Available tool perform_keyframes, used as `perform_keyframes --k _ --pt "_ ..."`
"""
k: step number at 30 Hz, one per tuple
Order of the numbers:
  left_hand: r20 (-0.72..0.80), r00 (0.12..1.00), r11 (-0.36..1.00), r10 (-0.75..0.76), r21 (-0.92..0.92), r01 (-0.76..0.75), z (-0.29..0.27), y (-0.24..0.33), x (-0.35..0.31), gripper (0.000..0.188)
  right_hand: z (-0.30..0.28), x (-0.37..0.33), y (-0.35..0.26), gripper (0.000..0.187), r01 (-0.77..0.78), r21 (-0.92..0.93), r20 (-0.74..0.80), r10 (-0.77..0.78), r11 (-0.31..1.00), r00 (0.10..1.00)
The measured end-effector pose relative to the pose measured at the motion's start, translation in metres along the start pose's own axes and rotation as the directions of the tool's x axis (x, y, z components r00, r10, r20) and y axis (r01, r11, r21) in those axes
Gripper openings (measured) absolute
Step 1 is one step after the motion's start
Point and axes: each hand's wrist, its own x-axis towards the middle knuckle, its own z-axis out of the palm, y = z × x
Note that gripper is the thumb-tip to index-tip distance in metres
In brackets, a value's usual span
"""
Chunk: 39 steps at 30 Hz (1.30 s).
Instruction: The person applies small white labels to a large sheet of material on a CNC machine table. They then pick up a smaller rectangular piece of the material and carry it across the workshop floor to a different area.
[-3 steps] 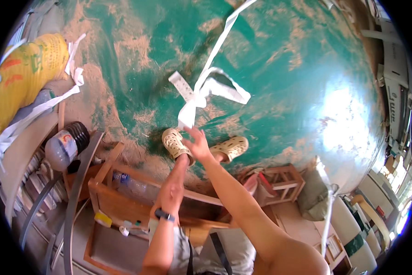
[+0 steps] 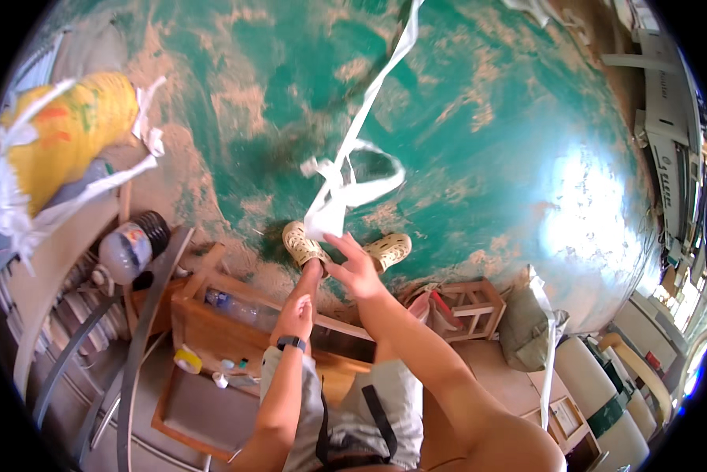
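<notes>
A long white strip (image 2: 373, 98) of thin, bendy material runs from the top edge down toward my feet, with a twisted loop (image 2: 381, 186) lying partway along. Its broad folded lower end (image 2: 327, 219) hangs above my left clog (image 2: 299, 244). My right hand (image 2: 353, 267) reaches in beside that end with fingers spread; the fingertips are right at its edge, and no grip shows. My left hand (image 2: 295, 316), a dark band on its wrist, is in front of my left leg. Its fingers are partly hidden and blurred. The right clog (image 2: 389, 251) stands on the floor.
The green floor (image 2: 479, 189) is streaked with brown dust. To the left are a yellow sack (image 2: 74, 130), a large clear bottle (image 2: 129, 250) and curved strips (image 2: 150, 315). Wooden furniture (image 2: 219, 318) stands near my legs. A grey-green bag (image 2: 526, 326) sits at right.
The white strip's loop has shifted and changed shape, and its lower end is nearer my right fingertips. My left hand has drawn inward a little. The whole view has shifted slightly.
</notes>
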Motion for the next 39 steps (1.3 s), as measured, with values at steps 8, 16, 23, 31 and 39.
perform_keyframes --k 8,16,23,31,39 --pt "-0.075 0.601 0.587 0.796 0.344 -0.733 -0.051 0.384 -0.105 0.031 -0.196 -0.099 -0.442 0.082 0.357 0.54 -0.175 -0.313 0.762 0.933" --pt "0.206 0.288 0.34 0.935 -0.304 -0.89 0.018 0.664 -0.218 0.055 -0.327 -0.186 -0.675 0.086 0.727 0.316 -0.176 -0.715 0.61 0.676" --pt "-0.167 -0.223 -0.233 0.96 -0.044 -0.972 0.188 0.728 -0.296 0.069 -0.471 -0.208 -0.766 0.085 0.868 0.095 -0.272 -0.826 0.488 0.494" --pt "0.059 -0.019 -0.03 0.998 0.192 -0.981 0.463 0.869 -0.218 0.087 -0.67 -0.167 -0.758 0.084 0.81 0.28 -0.646 -0.524 0.515 0.556" --pt "0.969 -0.187 0.958 -0.163 0.111 -0.263 0.648 0.883 -0.207 0.069 -0.849 -0.251 -0.528 0.06 0.349 0.425 -0.616 -0.015 0.835 0.788"
